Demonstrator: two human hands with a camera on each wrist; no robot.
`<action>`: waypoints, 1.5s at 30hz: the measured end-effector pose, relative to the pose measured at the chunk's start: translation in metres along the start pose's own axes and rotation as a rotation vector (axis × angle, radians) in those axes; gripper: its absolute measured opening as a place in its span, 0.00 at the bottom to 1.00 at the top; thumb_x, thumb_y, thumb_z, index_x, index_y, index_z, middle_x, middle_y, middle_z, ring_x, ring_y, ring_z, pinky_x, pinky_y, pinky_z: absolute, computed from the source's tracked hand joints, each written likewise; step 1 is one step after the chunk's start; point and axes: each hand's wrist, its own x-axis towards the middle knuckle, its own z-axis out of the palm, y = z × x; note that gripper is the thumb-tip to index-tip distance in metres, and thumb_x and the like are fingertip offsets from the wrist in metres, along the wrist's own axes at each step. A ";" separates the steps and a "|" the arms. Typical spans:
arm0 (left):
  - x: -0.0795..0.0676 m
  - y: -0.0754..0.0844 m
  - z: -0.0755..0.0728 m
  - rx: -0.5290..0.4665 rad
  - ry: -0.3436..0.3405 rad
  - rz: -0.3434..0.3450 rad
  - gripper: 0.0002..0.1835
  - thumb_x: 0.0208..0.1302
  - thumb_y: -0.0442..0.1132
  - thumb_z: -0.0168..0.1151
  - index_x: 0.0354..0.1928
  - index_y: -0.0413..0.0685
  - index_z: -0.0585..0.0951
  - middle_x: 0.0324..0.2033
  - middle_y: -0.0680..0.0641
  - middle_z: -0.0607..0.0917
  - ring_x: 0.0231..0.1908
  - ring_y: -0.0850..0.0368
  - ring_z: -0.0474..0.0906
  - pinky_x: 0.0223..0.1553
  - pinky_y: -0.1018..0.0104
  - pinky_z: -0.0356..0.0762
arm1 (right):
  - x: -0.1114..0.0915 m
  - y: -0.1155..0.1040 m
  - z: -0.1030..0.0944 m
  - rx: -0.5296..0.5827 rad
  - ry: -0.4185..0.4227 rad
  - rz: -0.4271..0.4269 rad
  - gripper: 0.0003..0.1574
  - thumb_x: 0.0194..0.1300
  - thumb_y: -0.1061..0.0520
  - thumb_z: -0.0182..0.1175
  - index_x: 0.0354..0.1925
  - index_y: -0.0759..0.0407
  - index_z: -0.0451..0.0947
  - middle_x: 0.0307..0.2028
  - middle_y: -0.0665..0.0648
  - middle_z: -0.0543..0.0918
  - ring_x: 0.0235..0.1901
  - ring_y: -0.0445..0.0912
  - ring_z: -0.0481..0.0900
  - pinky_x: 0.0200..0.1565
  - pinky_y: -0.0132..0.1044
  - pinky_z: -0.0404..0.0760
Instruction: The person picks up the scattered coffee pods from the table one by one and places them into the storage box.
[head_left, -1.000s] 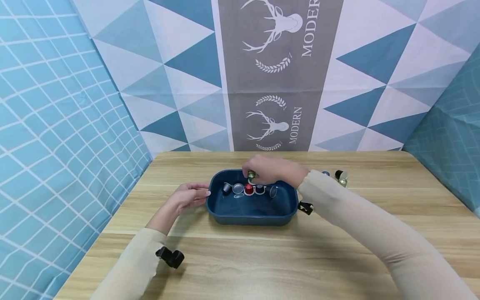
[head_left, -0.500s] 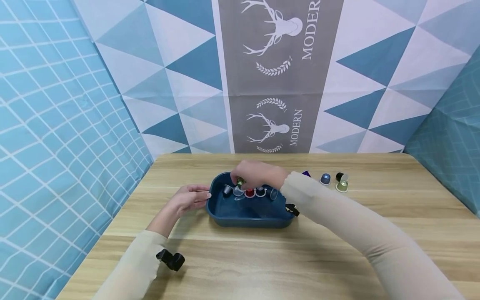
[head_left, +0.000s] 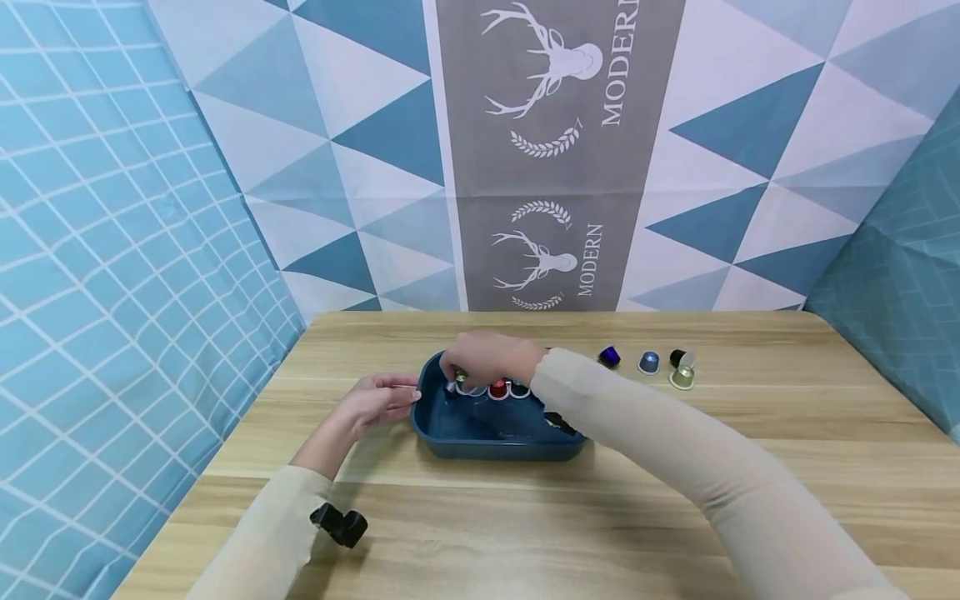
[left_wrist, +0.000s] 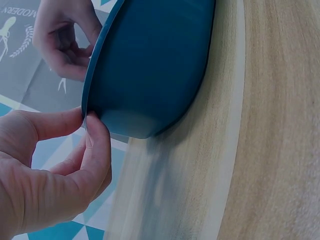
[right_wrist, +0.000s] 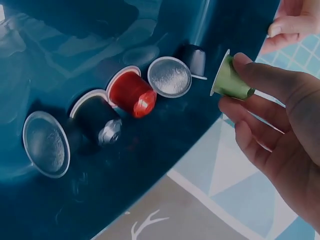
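Observation:
A dark blue plastic tub [head_left: 498,450] stands on the wooden table. My left hand [head_left: 378,400] pinches the rim at its left end between thumb and fingers. My right hand [head_left: 483,356] reaches in over the back left part of the tub. Between its thumb and fingers it holds a green coffee capsule [right_wrist: 232,80], foil lid facing the tub. Inside, a row of capsules lies along the back wall: a grey one [right_wrist: 196,61], one with its silver lid [right_wrist: 170,77] up, a red one [right_wrist: 131,94], a black one [right_wrist: 95,120] and another showing its lid [right_wrist: 46,145].
Right of the tub on the table [head_left: 787,442] lie a purple capsule [head_left: 609,357], a blue capsule [head_left: 648,362], a black capsule [head_left: 677,358] and a second green capsule [head_left: 682,377]. A patterned cloth backdrop [head_left: 536,167] rises behind the table.
My right hand has moved left along the back of the tub with the green capsule, to above its left end. The left hand stays at the rim.

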 end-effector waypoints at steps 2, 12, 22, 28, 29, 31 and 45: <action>0.000 0.000 0.001 -0.008 0.003 0.000 0.25 0.65 0.32 0.60 0.63 0.32 0.69 0.38 0.52 0.83 0.36 0.66 0.80 0.40 0.75 0.82 | 0.003 -0.001 0.003 0.004 0.000 -0.003 0.10 0.62 0.57 0.65 0.43 0.56 0.83 0.41 0.52 0.85 0.38 0.43 0.78 0.45 0.32 0.82; 0.000 0.001 0.002 0.017 -0.008 0.010 0.26 0.65 0.34 0.60 0.64 0.33 0.69 0.42 0.50 0.82 0.37 0.66 0.80 0.43 0.74 0.82 | 0.014 -0.005 0.015 -0.002 -0.034 -0.008 0.10 0.62 0.57 0.66 0.43 0.55 0.83 0.42 0.52 0.84 0.40 0.42 0.79 0.47 0.31 0.82; 0.001 -0.002 -0.001 0.016 -0.022 0.019 0.26 0.66 0.34 0.59 0.64 0.32 0.68 0.38 0.54 0.82 0.37 0.67 0.80 0.42 0.75 0.81 | 0.023 -0.009 0.022 -0.001 -0.041 -0.020 0.07 0.61 0.58 0.66 0.40 0.56 0.83 0.39 0.52 0.85 0.38 0.41 0.80 0.44 0.30 0.82; 0.000 -0.002 0.000 -0.005 -0.028 0.030 0.26 0.65 0.32 0.58 0.64 0.30 0.67 0.37 0.54 0.81 0.36 0.67 0.80 0.40 0.76 0.81 | 0.027 -0.013 0.024 -0.013 -0.034 -0.010 0.07 0.60 0.60 0.66 0.39 0.58 0.82 0.38 0.53 0.85 0.38 0.42 0.80 0.43 0.30 0.82; -0.001 -0.002 0.000 -0.005 -0.029 0.030 0.26 0.65 0.32 0.58 0.64 0.30 0.67 0.36 0.54 0.81 0.36 0.67 0.80 0.40 0.76 0.81 | 0.029 -0.013 0.025 -0.020 -0.033 -0.012 0.07 0.60 0.59 0.67 0.39 0.58 0.82 0.38 0.53 0.85 0.38 0.42 0.81 0.43 0.30 0.82; -0.002 -0.002 0.000 -0.008 -0.029 0.030 0.26 0.65 0.32 0.58 0.64 0.30 0.67 0.37 0.54 0.82 0.35 0.67 0.80 0.40 0.75 0.81 | 0.031 -0.015 0.026 -0.027 -0.036 -0.011 0.08 0.60 0.60 0.67 0.40 0.58 0.82 0.39 0.53 0.85 0.38 0.42 0.81 0.43 0.30 0.81; -0.003 -0.002 0.000 -0.010 -0.033 0.032 0.27 0.65 0.33 0.59 0.64 0.31 0.67 0.44 0.49 0.82 0.38 0.66 0.81 0.41 0.75 0.82 | 0.032 -0.022 0.024 -0.034 -0.031 0.019 0.09 0.62 0.63 0.63 0.42 0.59 0.81 0.38 0.53 0.84 0.35 0.41 0.78 0.41 0.30 0.80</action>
